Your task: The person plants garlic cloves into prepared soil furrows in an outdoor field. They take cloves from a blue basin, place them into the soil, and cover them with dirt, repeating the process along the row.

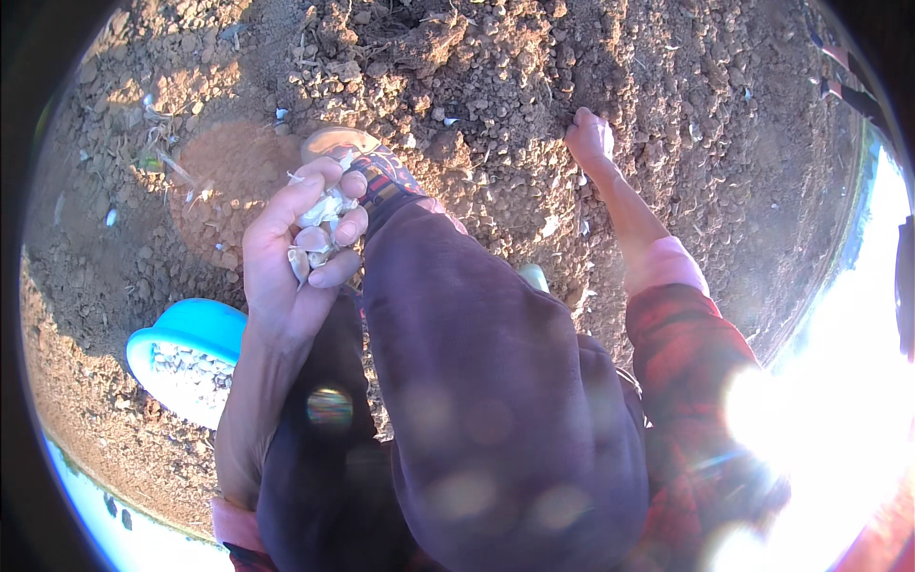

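Observation:
Several garlic cloves [314, 239] rest in the cupped palm of my left hand [275, 236], with the fingers curled around them. That hand is above my patterned shoe [382, 168], in front of my bent leg. My right hand [592, 139] reaches out to the loose brown soil [515, 154], its fingers bunched and pointing at the ground. Its fingertips are partly hidden, so whether it pinches anything is unclear. Pale cloves lie scattered on the soil, among them one clove [450, 121] between my two hands.
A blue plastic basin [204, 322] holding many cloves [193, 372] stands on the ground left of my left forearm. A pale green object [534, 277] shows partly behind my knee. Another person's legs [851, 93] appear at the upper right rim. Strong sun glare washes out the lower right.

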Motion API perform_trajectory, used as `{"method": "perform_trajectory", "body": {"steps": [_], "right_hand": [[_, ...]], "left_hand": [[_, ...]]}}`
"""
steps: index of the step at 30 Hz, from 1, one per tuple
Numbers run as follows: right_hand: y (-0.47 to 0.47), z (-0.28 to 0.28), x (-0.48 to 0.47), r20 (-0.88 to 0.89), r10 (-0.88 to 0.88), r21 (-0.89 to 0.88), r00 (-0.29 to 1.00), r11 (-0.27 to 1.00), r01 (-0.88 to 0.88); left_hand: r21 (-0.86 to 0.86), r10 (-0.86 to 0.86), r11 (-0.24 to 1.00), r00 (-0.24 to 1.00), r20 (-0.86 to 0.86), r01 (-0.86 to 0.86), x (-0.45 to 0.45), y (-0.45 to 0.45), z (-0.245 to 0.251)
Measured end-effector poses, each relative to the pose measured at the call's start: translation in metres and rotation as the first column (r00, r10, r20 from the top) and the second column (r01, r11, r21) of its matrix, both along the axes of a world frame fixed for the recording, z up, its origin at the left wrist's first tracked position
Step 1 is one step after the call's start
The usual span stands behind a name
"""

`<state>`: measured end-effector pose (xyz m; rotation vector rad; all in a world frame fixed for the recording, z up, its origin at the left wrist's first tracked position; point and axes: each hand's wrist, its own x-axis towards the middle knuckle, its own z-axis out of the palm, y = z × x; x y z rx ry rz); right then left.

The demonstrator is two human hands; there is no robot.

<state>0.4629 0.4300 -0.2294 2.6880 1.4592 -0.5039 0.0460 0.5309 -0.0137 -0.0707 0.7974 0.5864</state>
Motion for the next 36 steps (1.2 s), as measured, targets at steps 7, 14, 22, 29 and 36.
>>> {"method": "perform_trajectory", "body": {"steps": [7,14,22,29,36], "right_hand": [[0.022,0.032,-0.020,0.083,0.112,-0.180,0.990,0.979,-0.096],[0.079,0.159,-0.144,-0.497,0.445,0.468,0.745,0.860,-0.201],[0.134,0.198,-0.233,-0.457,0.785,0.560,0.417,0.619,-0.551],[0.122,0.197,-0.231,-0.513,0.715,0.522,0.476,0.700,-0.488],[0.113,0.186,-0.194,-0.488,0.639,0.557,0.594,0.752,-0.352]], "left_hand": [[0.128,-0.022,0.992,0.998,0.063,0.014,-0.006,0.002,-0.023],[0.107,-0.118,0.989,0.983,0.139,0.103,-0.010,0.012,-0.046],[0.218,-0.256,0.944,0.967,0.013,0.247,-0.001,0.028,-0.047],[0.176,-0.346,0.917,0.933,-0.098,0.358,0.016,0.051,-0.035],[0.092,-0.452,0.891,0.888,0.082,0.445,0.052,0.065,-0.067]]}}
